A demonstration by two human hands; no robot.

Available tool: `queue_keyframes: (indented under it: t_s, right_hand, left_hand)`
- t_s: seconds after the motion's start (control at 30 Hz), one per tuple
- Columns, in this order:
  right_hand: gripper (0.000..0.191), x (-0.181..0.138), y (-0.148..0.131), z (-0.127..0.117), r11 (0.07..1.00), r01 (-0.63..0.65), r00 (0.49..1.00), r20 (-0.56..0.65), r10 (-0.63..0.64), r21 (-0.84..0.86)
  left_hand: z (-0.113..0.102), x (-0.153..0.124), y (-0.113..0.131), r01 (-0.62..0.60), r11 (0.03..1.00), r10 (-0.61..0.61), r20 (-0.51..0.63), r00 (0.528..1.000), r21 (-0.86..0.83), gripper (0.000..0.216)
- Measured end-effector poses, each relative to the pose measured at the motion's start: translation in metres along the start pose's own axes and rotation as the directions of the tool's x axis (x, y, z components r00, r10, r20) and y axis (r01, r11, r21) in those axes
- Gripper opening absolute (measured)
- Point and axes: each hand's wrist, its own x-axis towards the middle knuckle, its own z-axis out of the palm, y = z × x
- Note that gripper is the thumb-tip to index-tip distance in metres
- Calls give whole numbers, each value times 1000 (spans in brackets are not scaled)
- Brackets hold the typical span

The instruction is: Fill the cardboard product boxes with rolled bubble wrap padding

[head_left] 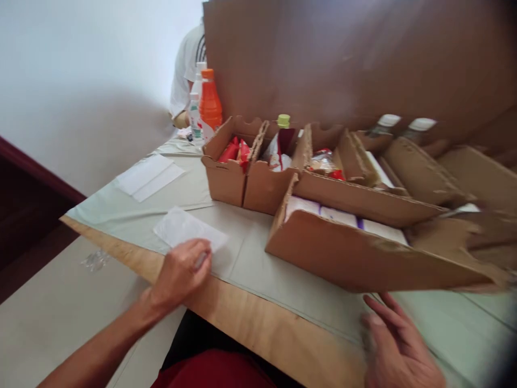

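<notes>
My left hand [188,269] has its fingers curled closed at the near edge of a flat, whitish, slightly see-through bag or sheet [181,226] lying on the cloth-covered table. Its fingertips are partly hidden. My right hand [399,345], somewhat blurred, is open with fingers apart, just below the front wall of a long cardboard box [343,258]. No object shows in it. Inside that box lie several white packs with purple edges [339,215]. To the left, further off, two overlapping white sheets [151,175] rest on the table.
Behind the long box stand cardboard bins [226,180] with red packets [236,151] and other snacks. An orange bottle [210,102] and clear bottles stand at the far end, by a person in white [188,70]. A brown panel [343,59] rises behind. Clear plastic [96,260] lies on the floor.
</notes>
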Motion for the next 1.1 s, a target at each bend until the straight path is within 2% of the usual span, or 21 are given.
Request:
queue_keyframes:
  t_s: [0.1,0.23,0.3,0.37,0.4,0.47,0.53,0.57,0.63,0.7,0.8,0.87,0.93,0.97,1.1]
  right_hand:
    - [41,-7,-15,-9,999,-4,999,-36,6,44]
    - [39,-8,-18,-24,999,1,989,145,-8,52]
    - [39,-8,-14,-32,999,20,985,170,-26,34]
    - [38,-8,-11,-40,999,46,993,107,-47,13]
    - [36,-8,-10,-44,998,67,995,70,-67,-1]
    - [30,-6,-11,-48,989,141,989,40,-139,-35]
    - [22,-6,-16,-44,961,271,959,105,-264,-58]
    - [20,-6,-19,-37,934,353,925,170,-339,-57]
    - [19,-8,-29,-17,855,518,815,324,-481,-33]
    - [25,-12,-41,9,774,633,685,482,-546,-23]
    - [34,-17,-48,40,685,726,536,667,-517,-53]
    - [37,-17,-39,43,637,767,483,722,-496,-76]
    - [36,-15,-17,28,608,784,498,711,-497,-123]
    - [36,-13,-4,15,605,778,533,686,-495,-168]
    - [34,-4,40,-49,634,662,740,487,-464,-401]
  left_hand:
    - [39,-6,65,-101,970,121,75,990,-222,17]
    - [83,-2,142,-58,915,151,206,967,-399,14]
    - [95,-1,168,-8,874,157,267,951,-487,16]
    - [97,-3,182,0,820,197,282,939,-573,36]
    - [96,-5,183,-13,801,218,272,937,-599,41]
    - [90,-9,173,-68,807,243,224,944,-586,33]
    - [84,-9,154,-126,862,237,171,956,-491,22]
    - [82,-7,142,-145,891,229,149,962,-430,20]
    - [80,-1,120,-166,933,217,132,967,-320,22]
    - [81,6,103,-166,956,208,158,965,-243,24]
    - [87,12,89,-158,978,187,249,950,-135,23]
    - [92,12,84,-153,985,171,299,939,-83,22]
    - [95,10,82,-154,986,169,323,931,-70,23]
    - [95,9,81,-153,985,170,330,929,-77,23]
    - [92,9,79,-155,978,193,338,921,-138,24]
